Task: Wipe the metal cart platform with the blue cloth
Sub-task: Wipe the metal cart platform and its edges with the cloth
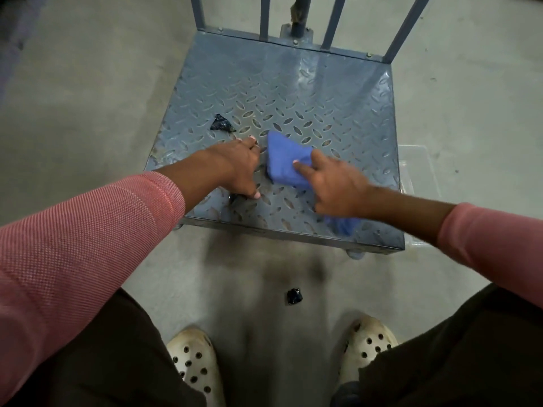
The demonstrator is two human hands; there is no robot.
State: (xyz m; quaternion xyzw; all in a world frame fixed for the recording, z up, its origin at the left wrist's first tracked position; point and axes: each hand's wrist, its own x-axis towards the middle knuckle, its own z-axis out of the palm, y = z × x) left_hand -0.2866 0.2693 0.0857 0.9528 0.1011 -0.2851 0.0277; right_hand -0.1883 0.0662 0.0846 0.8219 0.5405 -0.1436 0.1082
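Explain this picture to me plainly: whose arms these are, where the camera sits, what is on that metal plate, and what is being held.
There is no machine here. A camera worn on a person's head looks down at their own arms. The right hand presses a blue cloth onto the metal cart platform, a patterned steel plate with upright bars behind. The left hand rests flat on the plate, holding nothing that I can see. A dark crumpled scrap lies on the plate; another dark scrap lies on the floor near the person's shoes.

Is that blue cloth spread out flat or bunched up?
Bunched up. The blue cloth lies in folds under the right hand on the platform, not spread flat.
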